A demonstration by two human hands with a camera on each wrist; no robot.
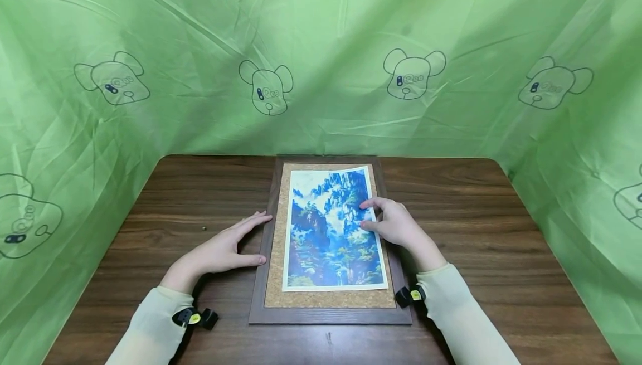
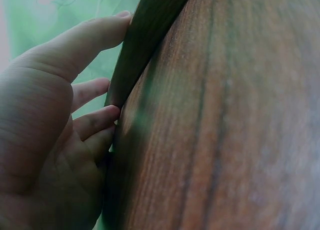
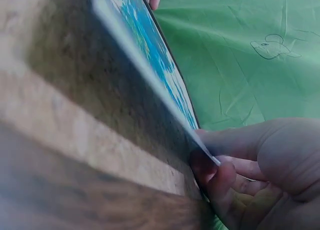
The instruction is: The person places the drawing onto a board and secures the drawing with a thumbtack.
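Right hand pinches print; cork frame beneath.

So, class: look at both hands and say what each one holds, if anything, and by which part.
The right hand pinches the landscape print by its right edge. The left hand holds nothing; its straight fingers rest against the left side of the cork board's frame.

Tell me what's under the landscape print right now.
The landscape print lies on the cork board inside its dark wooden frame. Right hand lifts its right edge; cork beneath the rest is hidden.
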